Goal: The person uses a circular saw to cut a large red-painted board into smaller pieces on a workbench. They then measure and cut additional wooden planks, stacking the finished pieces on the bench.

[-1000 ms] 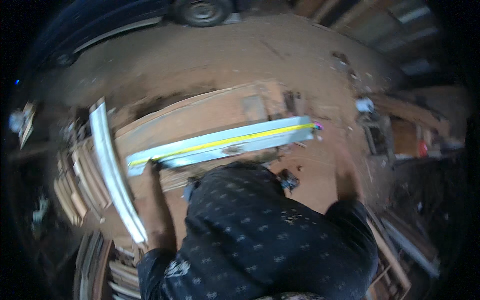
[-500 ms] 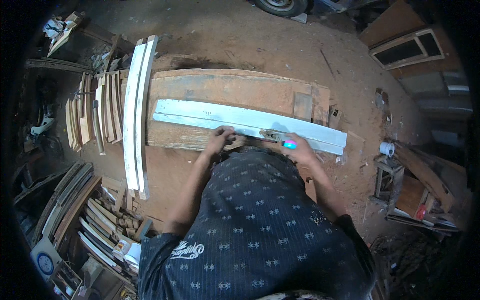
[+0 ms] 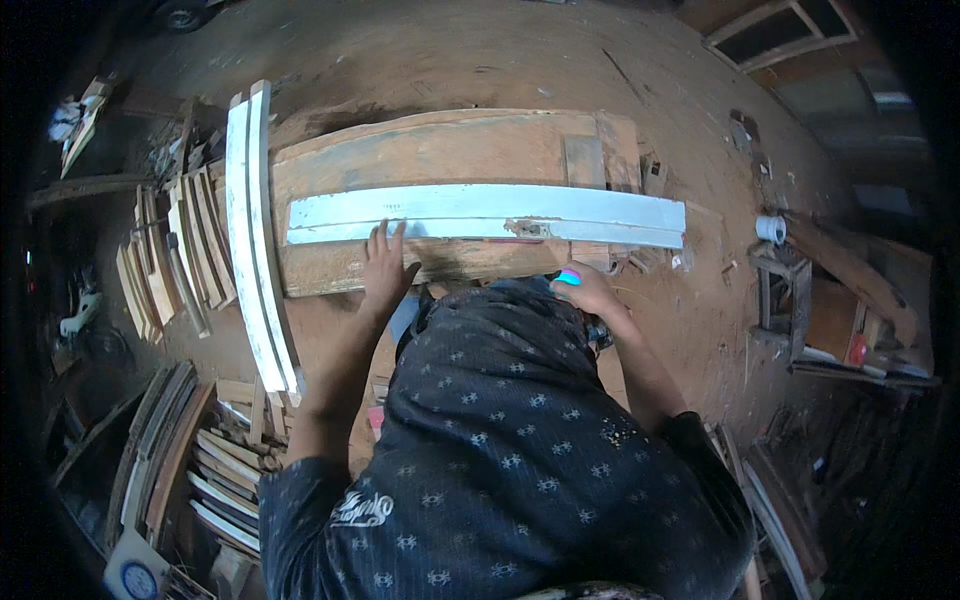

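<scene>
A long white-painted board (image 3: 450,203) with a groove along it lies across the workbench. Right of its middle, a rough patch of bare wood with a cut-out (image 3: 533,228) breaks the paint. My left hand (image 3: 385,265) is open, fingers spread, its fingertips on the board's near edge. Close to my body, off the board, my right hand (image 3: 592,292) is closed around a small pink-and-cyan object (image 3: 568,277); the fingers hide the rest of it. A thin reddish stick (image 3: 515,240) lies along the board's near edge, below the cut-out.
The worn wooden workbench (image 3: 430,150) extends beyond the board. Two white strips (image 3: 250,230) lie crosswise at its left end, near a row of wooden slats (image 3: 190,230). More timber (image 3: 225,490) is piled at lower left. A wooden frame (image 3: 785,290) stands at right.
My right hand has drawn back from the board toward my body with the pink-and-cyan object. My left hand has moved left and spread its fingers on the board. The view has shifted.
</scene>
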